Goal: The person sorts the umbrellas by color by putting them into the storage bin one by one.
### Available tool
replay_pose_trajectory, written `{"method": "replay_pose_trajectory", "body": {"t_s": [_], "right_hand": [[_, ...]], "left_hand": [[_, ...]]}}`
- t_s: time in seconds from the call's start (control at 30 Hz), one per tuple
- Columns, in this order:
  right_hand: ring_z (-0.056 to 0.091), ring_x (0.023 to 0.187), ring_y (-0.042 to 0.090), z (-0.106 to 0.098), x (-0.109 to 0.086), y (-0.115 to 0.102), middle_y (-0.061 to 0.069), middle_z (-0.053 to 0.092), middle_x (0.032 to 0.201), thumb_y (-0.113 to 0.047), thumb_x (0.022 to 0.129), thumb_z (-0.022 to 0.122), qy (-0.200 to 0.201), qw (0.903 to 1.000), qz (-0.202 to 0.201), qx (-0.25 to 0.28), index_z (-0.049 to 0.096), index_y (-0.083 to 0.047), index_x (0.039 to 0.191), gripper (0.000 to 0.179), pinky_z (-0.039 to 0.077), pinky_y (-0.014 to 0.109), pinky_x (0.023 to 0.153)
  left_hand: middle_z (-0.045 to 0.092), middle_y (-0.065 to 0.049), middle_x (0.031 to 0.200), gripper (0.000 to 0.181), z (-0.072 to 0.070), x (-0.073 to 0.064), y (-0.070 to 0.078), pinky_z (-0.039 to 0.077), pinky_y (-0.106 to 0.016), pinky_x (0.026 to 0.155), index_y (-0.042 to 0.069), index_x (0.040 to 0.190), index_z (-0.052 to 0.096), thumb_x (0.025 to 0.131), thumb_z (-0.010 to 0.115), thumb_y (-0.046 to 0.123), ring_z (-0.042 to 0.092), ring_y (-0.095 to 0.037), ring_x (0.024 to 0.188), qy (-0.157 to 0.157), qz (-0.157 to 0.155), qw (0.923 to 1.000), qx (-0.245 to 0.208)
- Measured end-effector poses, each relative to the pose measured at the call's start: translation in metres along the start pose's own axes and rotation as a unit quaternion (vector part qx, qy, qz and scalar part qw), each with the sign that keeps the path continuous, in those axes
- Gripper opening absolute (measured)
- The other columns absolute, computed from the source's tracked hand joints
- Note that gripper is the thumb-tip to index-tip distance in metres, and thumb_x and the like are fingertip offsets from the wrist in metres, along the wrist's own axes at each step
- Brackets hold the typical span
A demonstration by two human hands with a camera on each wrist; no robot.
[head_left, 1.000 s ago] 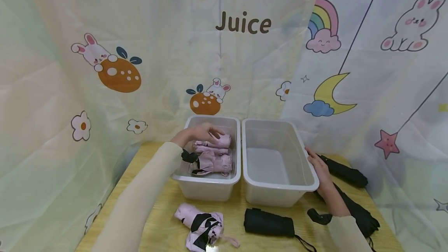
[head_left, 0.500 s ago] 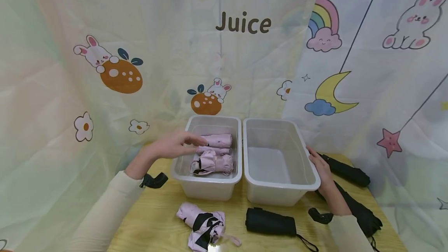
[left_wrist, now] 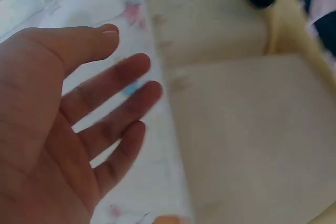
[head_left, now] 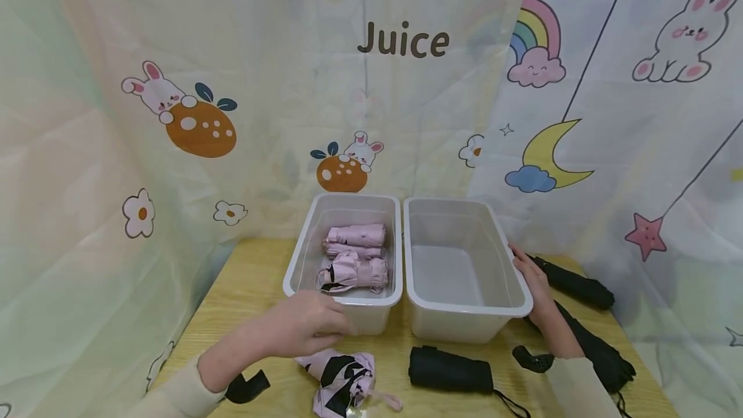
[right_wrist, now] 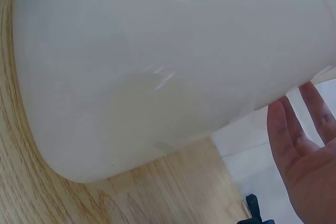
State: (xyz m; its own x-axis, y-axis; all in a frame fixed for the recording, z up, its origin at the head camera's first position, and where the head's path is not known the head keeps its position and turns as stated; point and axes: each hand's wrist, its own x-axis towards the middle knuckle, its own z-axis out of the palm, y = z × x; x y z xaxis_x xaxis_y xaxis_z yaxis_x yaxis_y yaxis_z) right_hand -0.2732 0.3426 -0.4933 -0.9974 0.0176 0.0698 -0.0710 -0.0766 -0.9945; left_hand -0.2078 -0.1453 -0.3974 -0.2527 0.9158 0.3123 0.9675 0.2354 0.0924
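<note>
My left hand (head_left: 302, 324) hovers in front of the left white plastic bin (head_left: 374, 318), just above a loosely bundled pink-and-black folding umbrella (head_left: 345, 382) on the table. Its fingers are spread, relaxed and hold nothing in the left wrist view. Inside that bin lie several rolled pink umbrellas (head_left: 360, 273). My right hand (head_left: 534, 286) touches the outer right side of the right white bin (head_left: 464, 309), which has nothing in it. In the right wrist view its fingers (right_wrist: 281, 129) extend to the underside of the rim.
A black folded umbrella (head_left: 449, 370) with a wrist cord lies in front of the right bin. More black umbrellas (head_left: 574, 284) lie to the right, partly behind my right arm. The wooden table (head_left: 255, 276) backs onto a printed curtain (head_left: 278, 115).
My left hand has lifted away from the pink umbrellas in the left bin, swung left, then come down and forward of the bin. The right hand stays at the right bin's side.
</note>
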Motion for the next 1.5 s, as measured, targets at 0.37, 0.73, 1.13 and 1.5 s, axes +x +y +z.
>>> {"method": "replay_pose_trajectory", "body": {"t_s": [0.37,0.73,1.13,1.5], "right_hand": [[0.059,0.104,0.005,0.003,0.000,0.003,-0.014,0.042,0.139,-0.032,0.105,0.043,-0.007,0.9999,0.002,0.015,0.025,-0.019,0.155,0.055,0.052,0.025,0.080],[0.057,0.107,0.003,0.006,0.001,-0.003,-0.013,0.043,0.141,-0.032,0.105,0.044,-0.002,0.9998,-0.002,0.021,0.024,-0.016,0.155,0.056,0.051,0.022,0.081],[0.056,0.110,0.003,0.004,-0.003,-0.005,-0.013,0.038,0.149,-0.027,0.105,0.043,-0.008,0.9988,-0.028,0.038,0.028,-0.015,0.154,0.053,0.050,0.021,0.083],[0.054,0.111,0.000,0.004,-0.005,0.004,-0.007,0.031,0.154,-0.030,0.105,0.042,0.003,0.9998,-0.019,0.011,0.026,-0.016,0.155,0.054,0.050,0.020,0.083]], "left_hand": [[0.056,0.008,0.125,0.059,0.084,-0.034,-0.002,0.047,-0.024,0.082,0.038,0.130,0.061,0.079,0.074,0.012,0.054,-0.006,0.108,-0.177,-0.030,0.9810,-0.072],[0.050,-0.001,0.137,0.086,0.121,-0.058,-0.020,0.049,-0.033,0.087,0.042,0.150,0.032,0.081,0.079,0.024,0.054,-0.015,0.113,-0.143,-0.024,0.9887,0.038],[0.055,0.001,0.122,0.072,0.127,-0.069,-0.035,0.049,-0.023,0.070,0.031,0.137,0.051,0.073,0.083,0.039,0.058,-0.009,0.089,-0.057,-0.042,0.9961,0.052],[0.058,0.005,0.110,0.083,0.123,-0.059,-0.031,0.040,-0.019,0.057,0.039,0.143,0.043,0.071,0.084,0.026,0.046,-0.003,0.071,-0.142,-0.074,0.9868,0.023]]}}
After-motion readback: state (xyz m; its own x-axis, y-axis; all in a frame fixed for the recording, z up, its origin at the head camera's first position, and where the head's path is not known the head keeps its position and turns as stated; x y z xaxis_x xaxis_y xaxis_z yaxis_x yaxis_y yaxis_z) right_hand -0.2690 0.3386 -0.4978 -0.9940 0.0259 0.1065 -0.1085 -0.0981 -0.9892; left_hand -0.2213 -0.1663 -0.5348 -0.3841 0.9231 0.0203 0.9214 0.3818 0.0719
